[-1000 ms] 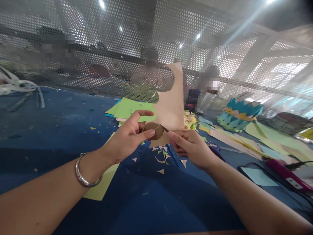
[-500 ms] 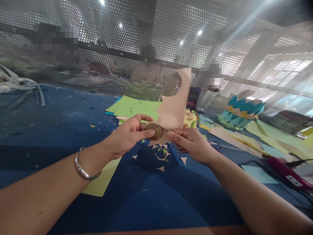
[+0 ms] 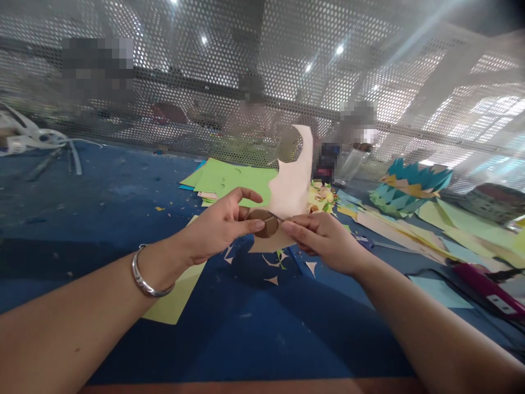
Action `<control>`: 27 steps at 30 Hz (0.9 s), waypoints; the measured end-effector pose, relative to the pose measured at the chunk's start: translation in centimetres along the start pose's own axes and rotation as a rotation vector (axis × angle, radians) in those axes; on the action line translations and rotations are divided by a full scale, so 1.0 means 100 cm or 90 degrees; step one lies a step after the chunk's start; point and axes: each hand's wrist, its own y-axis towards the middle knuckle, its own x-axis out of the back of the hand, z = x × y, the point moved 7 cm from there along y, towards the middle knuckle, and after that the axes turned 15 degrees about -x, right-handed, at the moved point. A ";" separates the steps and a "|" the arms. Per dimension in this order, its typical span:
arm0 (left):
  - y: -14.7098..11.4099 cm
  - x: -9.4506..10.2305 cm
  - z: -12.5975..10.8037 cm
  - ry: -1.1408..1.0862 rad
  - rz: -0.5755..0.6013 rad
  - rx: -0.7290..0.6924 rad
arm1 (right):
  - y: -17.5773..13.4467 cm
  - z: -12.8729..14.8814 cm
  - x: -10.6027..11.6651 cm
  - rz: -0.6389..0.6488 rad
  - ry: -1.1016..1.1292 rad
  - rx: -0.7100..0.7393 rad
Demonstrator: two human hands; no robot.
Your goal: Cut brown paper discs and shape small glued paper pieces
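Note:
Between its thumb and fingers my left hand (image 3: 227,224) pinches a round brown disc (image 3: 269,225), like cardboard, against a sheet of pale pink paper (image 3: 292,186). The paper stands up from the hand and has curved cut-outs along its left edge. My right hand (image 3: 322,238) is closed on a thin dark tool (image 3: 280,218) whose tip meets the disc's right edge. The fingers hide the rest of the tool, so its kind is unclear. Below both hands, pale and green paper scraps (image 3: 272,280) lie on the blue table (image 3: 246,350).
Green sheets (image 3: 233,180) are stacked behind my left hand, and a yellow-green sheet (image 3: 174,295) lies under my left forearm. At right are a zigzag paper crown (image 3: 404,189), paper strips (image 3: 394,232) and a magenta power strip (image 3: 486,287). A perforated metal screen (image 3: 197,71) stands behind.
The pale paper has tilted and turned, its upper end now lower and further left. Both hands keep their grips, with the disc slightly rotated. The whole view has shifted a little.

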 end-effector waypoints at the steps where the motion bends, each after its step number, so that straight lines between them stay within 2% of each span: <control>1: 0.000 0.000 0.000 0.007 0.007 -0.004 | 0.000 0.000 0.000 -0.001 -0.006 0.000; 9: 0.001 -0.001 0.000 -0.003 0.050 -0.030 | 0.001 -0.001 0.002 -0.009 -0.020 0.005; 27: -0.001 -0.004 0.006 -0.029 0.080 -0.002 | 0.001 -0.001 -0.001 0.001 -0.058 0.021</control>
